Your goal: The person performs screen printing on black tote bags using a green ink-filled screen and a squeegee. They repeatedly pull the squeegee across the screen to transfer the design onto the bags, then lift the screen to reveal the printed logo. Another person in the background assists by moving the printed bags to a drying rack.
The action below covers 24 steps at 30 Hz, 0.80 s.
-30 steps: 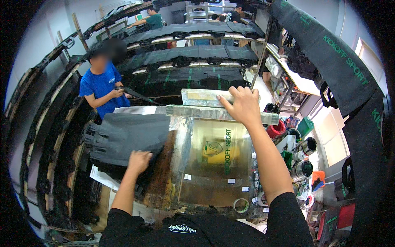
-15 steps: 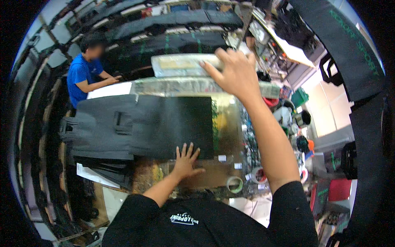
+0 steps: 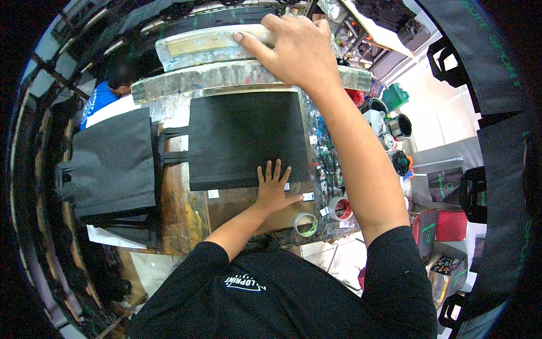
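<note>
Left hand (image 3: 273, 189) lay open, fingers spread over the near border of a black bag (image 3: 247, 133) toward the tabletop's (image 3: 182, 217) right edge; right hand (image 3: 302, 53) was clamped on a pale bar (image 3: 209, 47).

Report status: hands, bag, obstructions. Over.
Left hand spread on black bag. Right hand grips pale bar. Bag flat, handles leftward. Tape rolls clear of bag.

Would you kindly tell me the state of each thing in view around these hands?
Black bag: flat, upper face plain
Left hand: open, spread over the bag's near edge
Pale bar: gripped
Right hand: closed on that bar
Bags at left: piled
Greenish tape roll: lying flat
</note>
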### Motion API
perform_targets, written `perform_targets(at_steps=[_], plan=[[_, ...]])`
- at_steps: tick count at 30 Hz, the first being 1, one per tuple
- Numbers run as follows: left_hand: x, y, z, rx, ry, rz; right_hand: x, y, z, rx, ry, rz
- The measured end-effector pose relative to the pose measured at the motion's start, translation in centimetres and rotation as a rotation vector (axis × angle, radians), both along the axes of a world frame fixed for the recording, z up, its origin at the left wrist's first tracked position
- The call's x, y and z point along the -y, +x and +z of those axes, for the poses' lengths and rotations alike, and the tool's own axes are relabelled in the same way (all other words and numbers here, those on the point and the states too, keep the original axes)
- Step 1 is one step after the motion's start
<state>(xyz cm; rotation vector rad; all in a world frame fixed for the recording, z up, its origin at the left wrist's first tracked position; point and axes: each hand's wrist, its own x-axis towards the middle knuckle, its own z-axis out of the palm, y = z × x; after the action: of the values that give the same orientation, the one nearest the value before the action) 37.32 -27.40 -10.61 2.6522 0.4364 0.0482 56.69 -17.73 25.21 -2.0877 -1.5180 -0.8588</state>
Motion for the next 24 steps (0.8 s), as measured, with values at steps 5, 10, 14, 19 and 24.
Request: perform_targets(at_steps=[5, 10, 14, 19, 24], plan=[[1.0, 1.5, -0.1, 0.012, 0.005, -0.001, 0.0, -0.2, 0.0, -0.015, -0.021, 0.002], [1.1, 1.0, -0.5, 0.023, 0.010, 0.003, 0.1, -0.5, -0.2, -0.014, -0.049, 0.003], [0.2, -3.1, 1.2, -0.007, 0.084, -0.003, 0.9, -0.8, -0.2, -0.034, -0.105, -0.062], [-0.8, -5.6, 2.2, -0.060, 0.037, 0.070, 0.7, -1.0, -0.6, 0.007, -0.045, -0.006], [-8.0, -6.6, 13.2, 0.411, -0.756, 0.383, 1.6, -2.4, -1.2, 0.002, -0.044, -0.008]])
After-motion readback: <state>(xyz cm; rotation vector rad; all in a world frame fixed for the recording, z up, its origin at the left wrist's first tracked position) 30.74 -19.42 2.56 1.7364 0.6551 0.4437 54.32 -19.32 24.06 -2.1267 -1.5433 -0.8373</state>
